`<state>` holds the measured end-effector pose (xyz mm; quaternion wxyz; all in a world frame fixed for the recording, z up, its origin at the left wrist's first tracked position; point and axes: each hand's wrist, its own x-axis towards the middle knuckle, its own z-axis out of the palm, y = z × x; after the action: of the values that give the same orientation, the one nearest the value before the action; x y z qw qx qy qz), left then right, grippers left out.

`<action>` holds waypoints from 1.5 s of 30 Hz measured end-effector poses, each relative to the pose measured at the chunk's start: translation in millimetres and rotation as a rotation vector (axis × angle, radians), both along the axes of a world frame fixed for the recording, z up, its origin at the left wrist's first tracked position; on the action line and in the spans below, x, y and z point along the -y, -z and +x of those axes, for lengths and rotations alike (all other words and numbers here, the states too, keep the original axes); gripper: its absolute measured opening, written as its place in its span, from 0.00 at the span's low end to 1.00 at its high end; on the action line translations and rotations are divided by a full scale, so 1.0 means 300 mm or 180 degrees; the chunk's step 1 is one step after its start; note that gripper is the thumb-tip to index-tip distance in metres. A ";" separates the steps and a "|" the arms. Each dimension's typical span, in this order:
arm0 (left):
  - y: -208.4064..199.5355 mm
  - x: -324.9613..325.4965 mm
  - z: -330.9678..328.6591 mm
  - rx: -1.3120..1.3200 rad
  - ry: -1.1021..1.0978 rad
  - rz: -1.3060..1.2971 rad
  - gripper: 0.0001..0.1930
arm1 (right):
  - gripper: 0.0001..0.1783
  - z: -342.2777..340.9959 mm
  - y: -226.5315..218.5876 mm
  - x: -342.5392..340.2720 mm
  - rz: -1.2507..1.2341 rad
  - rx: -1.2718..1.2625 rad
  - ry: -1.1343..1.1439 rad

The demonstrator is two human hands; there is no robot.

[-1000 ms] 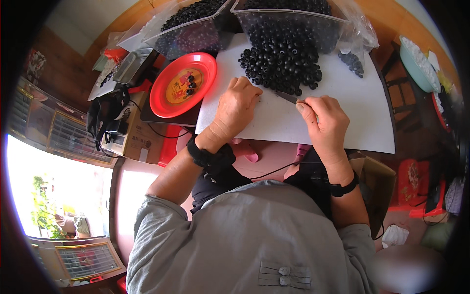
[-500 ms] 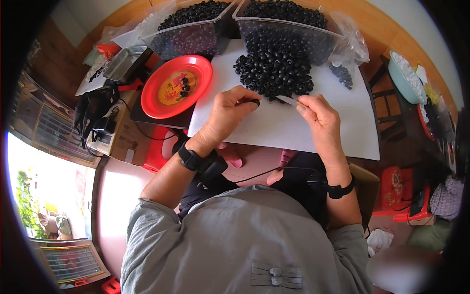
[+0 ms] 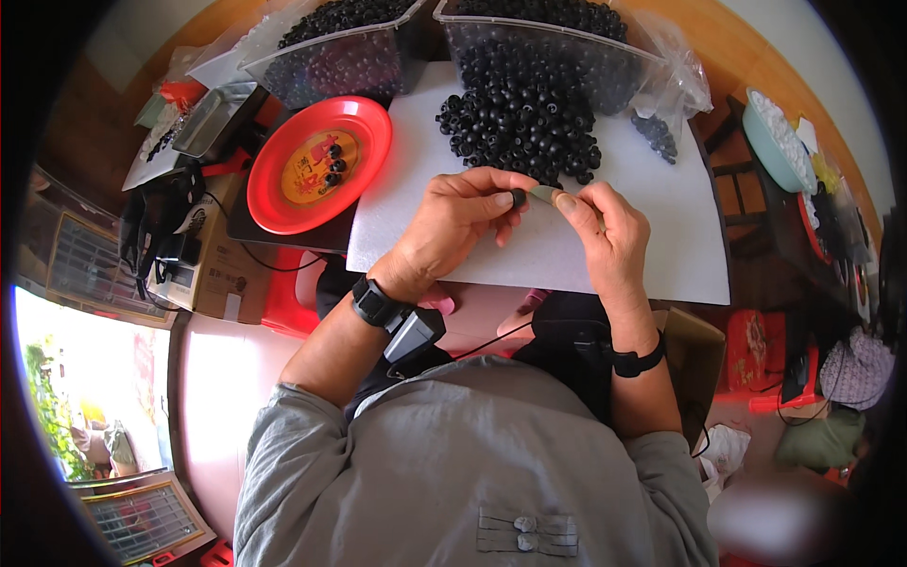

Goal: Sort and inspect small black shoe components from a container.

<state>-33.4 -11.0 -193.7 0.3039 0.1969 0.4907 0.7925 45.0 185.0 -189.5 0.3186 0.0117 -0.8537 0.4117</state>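
Between the thumb and index finger of my left hand (image 3: 452, 222) is a small black hollow piece (image 3: 518, 197), like a short plastic cap or ring. My right hand (image 3: 612, 231) pinches a small knife (image 3: 542, 193); its thin blade points left and meets the black piece, or nearly so. Both hands are raised over the near part of a white mat (image 3: 661, 227). Just beyond them lies a heap of the same black pieces (image 3: 520, 123). A red plate (image 3: 380, 142) to the left holds several black pieces on its yellow printed middle.
Two clear plastic bins, left (image 3: 326, 80) and right (image 3: 472, 47), full of black pieces stand at the back. A clear bag (image 3: 685, 80) lies beside the right one. On the left is a metal tray (image 3: 215, 118); far right, a pale green basin (image 3: 770, 142) of white bits.
My hands have come together: the blade, held apart from the black piece before, is now at it. My left hand's lower fingers have loosened. The whole view has shifted slightly.
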 end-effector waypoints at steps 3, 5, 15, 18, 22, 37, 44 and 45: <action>-0.005 0.003 0.010 0.0022 0.0036 0.0072 0.14 | 0.20 0.000 -0.003 0.003 0.0024 0.0068 -0.0018; -0.006 0.007 0.010 -0.0007 0.0036 0.0058 0.14 | 0.21 -0.002 0.001 0.006 -0.0030 0.0102 -0.0070; -0.011 0.003 0.028 -0.0160 -0.0019 0.0019 0.13 | 0.21 -0.008 0.017 0.011 0.0415 -0.0109 0.0144; -0.015 -0.001 0.032 -0.0168 -0.0056 -0.0026 0.14 | 0.21 -0.005 0.018 0.011 0.0506 -0.0124 0.0161; -0.017 0.001 0.031 -0.0182 -0.0002 -0.0046 0.14 | 0.21 -0.001 0.016 0.012 0.0566 -0.0137 0.0132; 0.010 0.004 0.020 0.0079 0.0021 0.0144 0.14 | 0.18 -0.005 0.009 0.019 0.0545 -0.0200 -0.0030; -0.020 -0.014 0.047 0.0170 -0.0302 0.0096 0.13 | 0.18 -0.012 0.018 0.006 0.0769 -0.0342 -0.0092; -0.027 -0.014 0.050 0.0217 -0.0369 0.0023 0.13 | 0.18 -0.009 0.013 0.004 0.0951 -0.0400 -0.0411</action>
<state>-18.3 -6.8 -185.6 0.2734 0.1422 0.4878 0.8168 42.4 183.8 -193.4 0.3390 0.1395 -0.8813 0.2983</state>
